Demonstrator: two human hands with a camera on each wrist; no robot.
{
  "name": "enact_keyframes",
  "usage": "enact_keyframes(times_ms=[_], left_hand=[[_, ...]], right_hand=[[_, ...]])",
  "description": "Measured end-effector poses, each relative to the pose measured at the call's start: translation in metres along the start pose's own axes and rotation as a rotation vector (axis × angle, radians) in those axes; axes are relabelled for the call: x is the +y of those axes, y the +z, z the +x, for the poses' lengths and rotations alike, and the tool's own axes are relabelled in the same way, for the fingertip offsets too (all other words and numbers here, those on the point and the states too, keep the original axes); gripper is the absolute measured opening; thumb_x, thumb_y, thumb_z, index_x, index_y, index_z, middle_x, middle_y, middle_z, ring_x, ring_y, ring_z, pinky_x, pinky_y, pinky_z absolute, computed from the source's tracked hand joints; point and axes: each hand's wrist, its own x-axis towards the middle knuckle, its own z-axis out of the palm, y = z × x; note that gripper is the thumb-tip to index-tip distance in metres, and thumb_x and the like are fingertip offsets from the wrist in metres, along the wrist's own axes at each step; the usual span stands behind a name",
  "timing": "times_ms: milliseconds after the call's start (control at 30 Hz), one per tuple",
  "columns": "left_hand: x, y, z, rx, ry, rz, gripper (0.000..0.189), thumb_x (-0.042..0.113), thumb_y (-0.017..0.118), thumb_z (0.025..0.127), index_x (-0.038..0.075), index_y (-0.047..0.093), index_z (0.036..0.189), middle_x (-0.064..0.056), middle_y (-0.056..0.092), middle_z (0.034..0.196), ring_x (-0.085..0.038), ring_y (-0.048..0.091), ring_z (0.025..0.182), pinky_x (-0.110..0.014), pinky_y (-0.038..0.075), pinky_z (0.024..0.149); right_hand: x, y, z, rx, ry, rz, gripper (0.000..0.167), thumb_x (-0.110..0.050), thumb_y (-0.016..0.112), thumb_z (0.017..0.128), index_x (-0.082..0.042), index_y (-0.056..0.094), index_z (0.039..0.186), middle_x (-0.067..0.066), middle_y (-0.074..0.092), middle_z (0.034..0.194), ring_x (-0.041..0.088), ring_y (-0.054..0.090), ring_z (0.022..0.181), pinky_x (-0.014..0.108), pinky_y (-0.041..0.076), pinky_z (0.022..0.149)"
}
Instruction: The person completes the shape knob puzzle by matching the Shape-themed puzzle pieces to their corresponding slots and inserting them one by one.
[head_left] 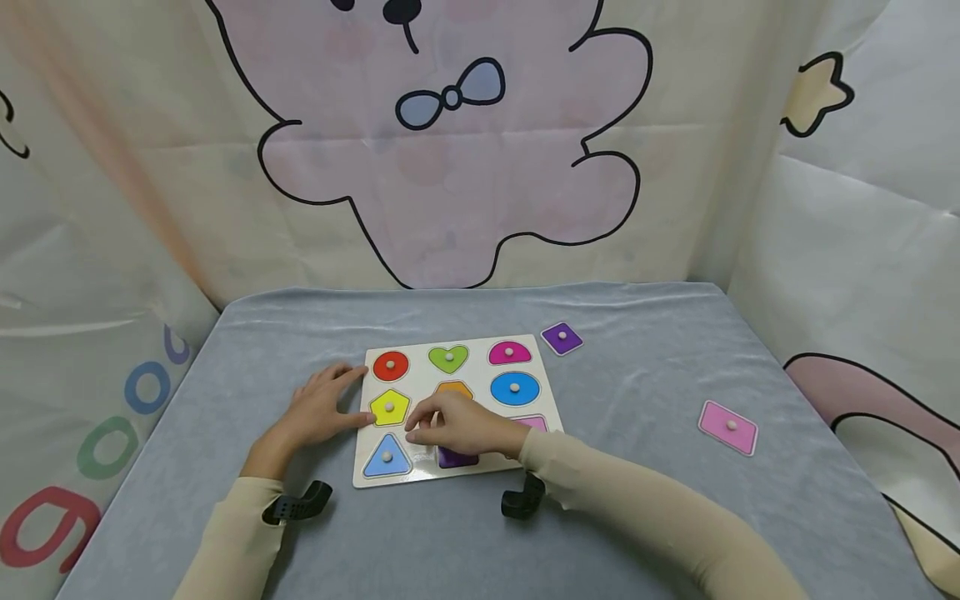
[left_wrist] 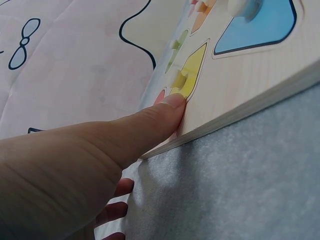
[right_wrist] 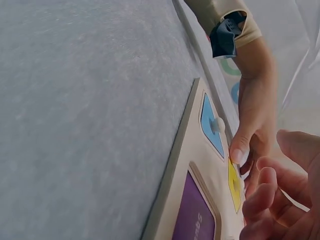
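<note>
A pale wooden shape puzzle board [head_left: 480,408] lies on the cloth. At its left edge is my left hand [head_left: 318,408], fingers extended, the thumb resting on the board beside the knobbed yellow pentagon [left_wrist: 192,75]. My right hand [head_left: 468,423] hovers over the board's middle, partly covering the orange piece [head_left: 454,387]. Its fingers are loosely bent, with a gap between thumb and fingers and nothing held. Below it shows a purple recess [right_wrist: 194,212] with printed letters and no piece in it. The blue triangle [head_left: 387,457] sits in its slot at the lower left.
Red circle [head_left: 391,366], green heart [head_left: 448,358], magenta half-circle [head_left: 510,352] and blue oval [head_left: 515,388] sit in the board. Off it lie a purple square piece [head_left: 562,338] at the upper right and a pink rectangle piece [head_left: 728,427] farther right. Printed curtains surround the table.
</note>
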Motion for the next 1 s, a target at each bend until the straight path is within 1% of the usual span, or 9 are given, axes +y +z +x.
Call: enact_keyframes(times_ms=[200,300,400,500,667,733,867,1000], left_hand=[[0.001,-0.001,0.001,-0.005,-0.011,0.0,0.085,0.046,0.078,0.083,0.012,0.044,0.153,-0.024,0.042,0.152,-0.048,0.037,0.138,-0.071,0.032,0.104],[0.001,-0.001,0.001,-0.008,-0.012,-0.003,0.085,0.046,0.078,0.083,0.012,0.044,0.153,-0.024,0.041,0.152,-0.047,0.036,0.138,-0.071,0.031,0.105],[0.001,-0.001,0.001,-0.011,-0.01,-0.004,0.085,0.046,0.078,0.083,0.012,0.044,0.153,-0.024,0.041,0.152,-0.047,0.036,0.138,-0.071,0.031,0.105],[0.001,-0.001,0.0,-0.011,-0.01,-0.004,0.085,0.046,0.078,0.083,0.011,0.044,0.153,-0.024,0.041,0.152,-0.048,0.036,0.138,-0.071,0.032,0.104],[0.001,0.0,-0.001,-0.006,-0.011,-0.004,0.084,0.045,0.079,0.083,0.011,0.044,0.153,-0.024,0.042,0.152,-0.048,0.037,0.138,-0.071,0.032,0.104],[0.002,0.001,-0.001,-0.01,-0.012,-0.004,0.084,0.046,0.078,0.083,0.012,0.045,0.153,-0.024,0.042,0.152,-0.047,0.037,0.138,-0.071,0.032,0.105],[0.002,0.002,-0.001,-0.019,-0.014,-0.009,0.085,0.046,0.078,0.083,0.012,0.044,0.153,-0.024,0.041,0.152,-0.048,0.036,0.139,-0.072,0.03,0.106],[0.002,0.001,-0.001,-0.011,-0.02,-0.014,0.085,0.044,0.078,0.083,0.012,0.044,0.153,-0.024,0.041,0.153,-0.048,0.035,0.139,-0.073,0.029,0.107]], right_hand=[[0.006,-0.009,-0.009,0.024,0.004,-0.02,0.021,-0.029,0.069,0.096,-0.016,0.077,0.11,-0.008,0.063,0.09,0.009,0.055,0.086,0.019,0.05,0.073],[0.011,-0.015,-0.013,0.038,0.0,-0.036,0.02,-0.028,0.069,0.096,-0.015,0.078,0.109,-0.008,0.065,0.092,0.009,0.054,0.087,0.02,0.049,0.073],[0.016,-0.022,-0.017,0.049,-0.005,-0.028,0.02,-0.027,0.07,0.096,-0.013,0.078,0.108,-0.007,0.067,0.091,0.01,0.053,0.085,0.02,0.047,0.071],[0.021,-0.028,-0.021,0.063,-0.013,0.001,0.02,-0.025,0.069,0.097,-0.01,0.077,0.108,-0.005,0.069,0.09,0.01,0.053,0.079,0.02,0.045,0.068],[0.03,-0.04,-0.027,0.096,-0.015,0.043,0.023,-0.023,0.068,0.097,-0.006,0.076,0.11,0.003,0.073,0.092,0.009,0.054,0.07,0.02,0.045,0.061],[0.034,-0.045,-0.029,0.115,-0.009,0.041,0.022,-0.021,0.068,0.097,-0.005,0.076,0.111,0.005,0.074,0.093,0.009,0.054,0.069,0.02,0.046,0.06],[0.043,-0.055,-0.034,0.169,0.01,0.016,0.02,-0.019,0.068,0.097,-0.005,0.077,0.109,0.003,0.072,0.091,0.01,0.054,0.069,0.019,0.045,0.061],[0.053,-0.067,-0.037,0.221,0.005,-0.01,0.019,-0.016,0.069,0.096,-0.003,0.077,0.107,0.005,0.07,0.088,0.012,0.054,0.069,0.02,0.046,0.063]])
